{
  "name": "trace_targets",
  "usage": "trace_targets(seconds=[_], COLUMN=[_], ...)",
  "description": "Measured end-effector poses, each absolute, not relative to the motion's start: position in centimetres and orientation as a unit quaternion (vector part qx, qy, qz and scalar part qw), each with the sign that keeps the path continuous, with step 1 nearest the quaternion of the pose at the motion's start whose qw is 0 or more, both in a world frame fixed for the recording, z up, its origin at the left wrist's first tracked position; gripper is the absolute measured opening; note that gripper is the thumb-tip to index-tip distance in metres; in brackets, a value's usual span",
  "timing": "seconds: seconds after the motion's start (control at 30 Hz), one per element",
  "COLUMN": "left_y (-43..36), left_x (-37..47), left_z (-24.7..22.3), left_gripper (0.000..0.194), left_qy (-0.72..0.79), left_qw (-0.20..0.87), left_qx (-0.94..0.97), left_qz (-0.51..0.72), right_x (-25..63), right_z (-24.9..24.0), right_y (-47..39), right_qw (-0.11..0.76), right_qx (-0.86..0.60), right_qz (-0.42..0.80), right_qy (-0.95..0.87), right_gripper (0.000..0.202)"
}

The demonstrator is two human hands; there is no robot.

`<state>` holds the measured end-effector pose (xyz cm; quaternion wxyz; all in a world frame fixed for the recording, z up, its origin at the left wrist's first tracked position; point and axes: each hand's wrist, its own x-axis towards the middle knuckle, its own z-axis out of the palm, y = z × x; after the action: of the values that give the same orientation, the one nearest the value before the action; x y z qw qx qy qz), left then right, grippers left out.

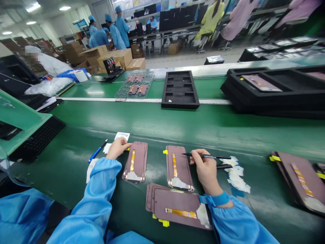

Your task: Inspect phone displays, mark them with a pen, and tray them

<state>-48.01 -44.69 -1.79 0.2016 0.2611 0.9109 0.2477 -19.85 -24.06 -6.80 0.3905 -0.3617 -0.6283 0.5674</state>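
"What does the right hand (pixel 207 171) have?"

"It is closed around a slim black pen (pixel 210 156); the tip points left, over the middle stack (pixel 181 162) of brownish panels; a second dark stick (pixel 224 166) shows at the hand's right side, and I cannot tell whether it is held."

"And the left hand (pixel 118 148)?"

"Its fingertips are at a yellow tab (pixel 128 148) on the far left corner of the left stack (pixel 139 159); I cannot tell whether they pinch it."

"Where do the other panels lie?"

"The near stack (pixel 177 200) lies sideways, just below the middle one; the right stack (pixel 294 169) sits well apart, at the far right of the green table (pixel 142 118)."

"Anything else?"

"A blue pen (pixel 98 151) is left of the left hand; a black tray (pixel 180 88) is on the far side."
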Motion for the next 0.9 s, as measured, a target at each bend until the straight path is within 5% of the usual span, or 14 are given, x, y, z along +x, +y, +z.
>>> trace_targets(seconds=[0.3, 0.6, 0.9], left_y=[-44.4, -43.4, -33.0], left_x=[-47.7, -45.4, -37.7], left_z=[-1.8, 4.0, -1.5], left_gripper=[0.045, 0.053, 0.024], left_qy=[0.879, 0.807, 0.773], left_qw=[0.234, 0.29, 0.308], left_qx=[0.246, 0.258, 0.416], left_qz=[0.336, 0.445, 0.366], right_x=[-20.0, -20.3, -19.8], right_z=[-6.9, -6.8, -6.1], right_y=[-23.9, -23.2, -22.6], right_qw=[0.393, 0.434, 0.462], right_qx=[-0.357, -0.338, -0.334], right_qz=[0.593, 0.676, 0.674], right_qy=[-0.606, -0.49, -0.47], right_gripper=[0.025, 0.028, 0.024])
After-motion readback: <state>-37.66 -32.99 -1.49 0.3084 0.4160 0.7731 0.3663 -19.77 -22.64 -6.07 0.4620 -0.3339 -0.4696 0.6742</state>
